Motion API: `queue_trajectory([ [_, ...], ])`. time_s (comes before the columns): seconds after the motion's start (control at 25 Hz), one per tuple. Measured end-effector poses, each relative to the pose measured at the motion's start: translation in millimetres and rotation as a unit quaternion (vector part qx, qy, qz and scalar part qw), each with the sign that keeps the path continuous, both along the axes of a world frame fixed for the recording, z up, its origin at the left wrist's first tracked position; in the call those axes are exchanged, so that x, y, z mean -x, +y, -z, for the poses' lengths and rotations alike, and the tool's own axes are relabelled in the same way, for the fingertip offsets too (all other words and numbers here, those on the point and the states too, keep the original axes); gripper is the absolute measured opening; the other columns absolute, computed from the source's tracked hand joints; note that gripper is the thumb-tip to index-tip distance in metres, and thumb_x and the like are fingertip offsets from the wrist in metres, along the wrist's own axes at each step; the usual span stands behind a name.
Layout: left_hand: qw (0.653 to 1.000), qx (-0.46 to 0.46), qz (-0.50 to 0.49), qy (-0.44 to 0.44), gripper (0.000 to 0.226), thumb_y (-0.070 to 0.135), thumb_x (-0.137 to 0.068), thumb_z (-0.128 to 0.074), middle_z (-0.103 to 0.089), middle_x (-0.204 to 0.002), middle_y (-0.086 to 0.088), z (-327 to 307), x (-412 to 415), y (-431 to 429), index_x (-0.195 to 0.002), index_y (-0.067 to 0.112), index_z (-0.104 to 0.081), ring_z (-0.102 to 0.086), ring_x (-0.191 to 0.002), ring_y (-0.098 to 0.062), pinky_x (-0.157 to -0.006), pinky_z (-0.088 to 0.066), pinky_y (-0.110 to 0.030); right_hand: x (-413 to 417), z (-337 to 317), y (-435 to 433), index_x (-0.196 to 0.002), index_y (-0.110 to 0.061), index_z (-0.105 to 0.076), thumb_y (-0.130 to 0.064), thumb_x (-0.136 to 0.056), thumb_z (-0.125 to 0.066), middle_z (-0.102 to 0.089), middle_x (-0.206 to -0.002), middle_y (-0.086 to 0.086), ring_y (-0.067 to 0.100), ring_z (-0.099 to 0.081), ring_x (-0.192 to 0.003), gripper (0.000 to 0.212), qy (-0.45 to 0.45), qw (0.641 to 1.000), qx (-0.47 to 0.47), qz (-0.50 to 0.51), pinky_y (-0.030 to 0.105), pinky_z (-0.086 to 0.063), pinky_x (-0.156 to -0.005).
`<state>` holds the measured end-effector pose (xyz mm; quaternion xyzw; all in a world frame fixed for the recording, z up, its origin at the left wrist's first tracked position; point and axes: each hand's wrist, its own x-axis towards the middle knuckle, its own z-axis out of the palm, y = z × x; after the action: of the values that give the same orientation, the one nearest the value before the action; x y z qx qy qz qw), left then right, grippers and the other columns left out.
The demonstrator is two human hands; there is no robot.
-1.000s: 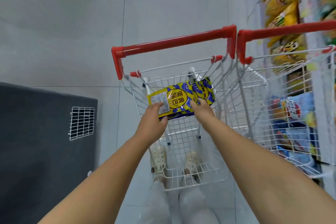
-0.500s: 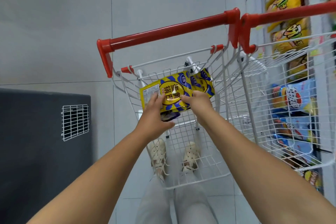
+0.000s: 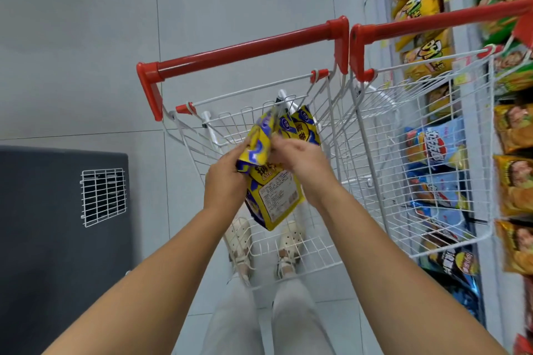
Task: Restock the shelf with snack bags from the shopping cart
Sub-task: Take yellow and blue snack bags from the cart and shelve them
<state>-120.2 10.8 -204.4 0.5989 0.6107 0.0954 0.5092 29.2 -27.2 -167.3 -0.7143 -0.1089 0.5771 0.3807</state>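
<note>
A white wire shopping cart [image 3: 300,256] with a red handle [image 3: 245,50] stands right below me. Above its basket, my left hand [image 3: 223,179] grips a yellow and blue snack bag [image 3: 275,196] that hangs upright with its label side toward me. My right hand [image 3: 302,161] pinches the bag's crumpled top edge. Another yellow and blue bag [image 3: 302,130] leans inside the cart just behind my hands. The shelf [image 3: 467,170] on the right carries rows of snack bags.
A second white cart [image 3: 432,153] with a red handle stands between my cart and the shelf. A dark cabinet [image 3: 57,239] with a white wire grille is on the left. Grey tiled floor lies beyond the carts. My legs and shoes show under the basket.
Both hands lifted one bag out of the cart's pile and turned it from lying flat to hanging upright. The view shifted slightly right, toward the shelf.
</note>
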Motion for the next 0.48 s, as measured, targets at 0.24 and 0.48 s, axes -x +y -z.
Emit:
queue_trajectory([
  [0.24, 0.994, 0.049, -0.095, 0.018, 0.024, 0.04, -0.099, -0.05, -0.066, -0.072, 0.011, -5, 19, -4, -0.094, 0.022, -0.064, -0.064, -0.067, -0.009, -0.052, -0.045, -0.011, -18, 73, -13, -0.146, -0.027, -0.033, -0.029, -0.1, -0.047, -0.043, -0.141, 0.009, 0.025, -0.05, -0.115, 0.048, -0.16, 0.971, 0.18, -0.002, 0.038, -0.042, -0.089],
  [0.48, 0.992, 0.081, -0.095, -0.005, 0.028, 0.041, -0.098, -0.051, -0.073, -0.082, 0.008, 0, 31, -7, -0.103, 0.02, -0.068, -0.07, -0.075, -0.01, -0.06, -0.052, -0.018, -15, 113, 5, -0.147, -0.024, -0.035, -0.036, -0.095, -0.057, -0.036, -0.149, 0.011, 0.03, -0.044, -0.129, 0.058, -0.195, 0.966, 0.168, -0.006, 0.033, -0.038, -0.088],
])
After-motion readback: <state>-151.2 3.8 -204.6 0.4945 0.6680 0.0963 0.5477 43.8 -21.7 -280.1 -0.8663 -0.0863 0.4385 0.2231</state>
